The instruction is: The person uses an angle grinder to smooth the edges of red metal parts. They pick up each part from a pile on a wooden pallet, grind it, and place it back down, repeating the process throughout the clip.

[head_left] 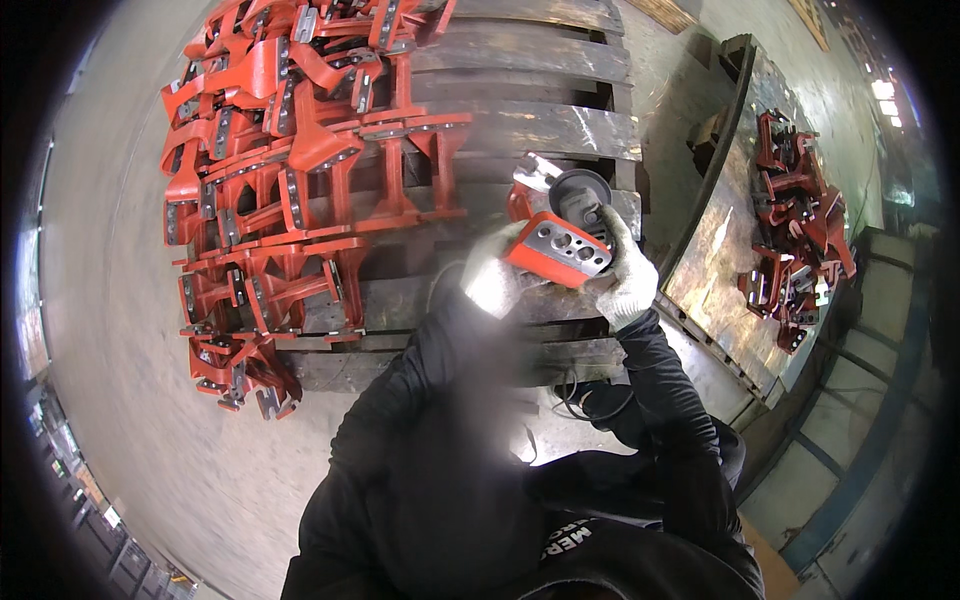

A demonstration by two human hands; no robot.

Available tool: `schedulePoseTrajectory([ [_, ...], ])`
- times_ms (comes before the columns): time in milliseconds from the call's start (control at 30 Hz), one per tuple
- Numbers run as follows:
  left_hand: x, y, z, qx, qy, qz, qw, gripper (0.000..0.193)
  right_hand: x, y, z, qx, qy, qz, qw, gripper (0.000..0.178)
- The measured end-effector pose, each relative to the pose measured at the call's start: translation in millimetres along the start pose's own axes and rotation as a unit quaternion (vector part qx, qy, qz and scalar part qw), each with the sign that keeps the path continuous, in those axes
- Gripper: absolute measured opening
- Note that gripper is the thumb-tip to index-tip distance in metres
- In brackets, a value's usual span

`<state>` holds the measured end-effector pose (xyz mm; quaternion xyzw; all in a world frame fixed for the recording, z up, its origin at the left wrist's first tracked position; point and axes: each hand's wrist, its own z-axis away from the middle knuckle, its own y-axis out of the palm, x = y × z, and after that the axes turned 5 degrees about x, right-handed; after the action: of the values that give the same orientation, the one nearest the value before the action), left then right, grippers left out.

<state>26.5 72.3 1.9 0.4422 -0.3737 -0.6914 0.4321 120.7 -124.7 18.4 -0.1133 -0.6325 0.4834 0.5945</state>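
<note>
A red-painted metal bracket (560, 250) with a bare, drilled steel face is held up between my two gloved hands. My left hand (493, 275) grips its left end; glare and blur wash out part of the glove. At its right end, my right hand (630, 270) closes round the bracket, fingers over the far side. Just beyond it an angle grinder (580, 200) with a dark round disc rests over the pallet, partly hidden by the bracket. Another red bracket (530, 180) with a bare metal end sits beside the grinder, to its left.
Many red brackets (300, 170) are piled on the left of the wooden pallet (520, 60). More brackets (800, 220) lie on a worn bench top (710, 270) at right. A dark cable (590, 405) loops near my legs. Grey floor (120, 250) spreads out at left.
</note>
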Motion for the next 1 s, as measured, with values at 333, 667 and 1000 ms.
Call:
schedulePoseTrajectory([
  [333, 15.0, -39.8, -6.9, -0.001, 0.042, 0.041, 0.998, 0.039, -2.4, -2.9, -3.8, -0.036, -0.012, 0.086, 0.996, 0.085],
  [667, -27.1, -48.0, -69.3, -0.274, 0.136, -0.48, 0.822, 0.032, -18.7, -64.1, 33.7, -0.095, 0.021, -0.126, 0.987, 0.088],
  [1000, -2.0, -61.1, -82.6, -0.28, 0.158, -0.621, 0.715, 0.031, 45.6, -64.1, 35.8, 0.014, 0.03, -0.151, 0.988, 0.093],
])
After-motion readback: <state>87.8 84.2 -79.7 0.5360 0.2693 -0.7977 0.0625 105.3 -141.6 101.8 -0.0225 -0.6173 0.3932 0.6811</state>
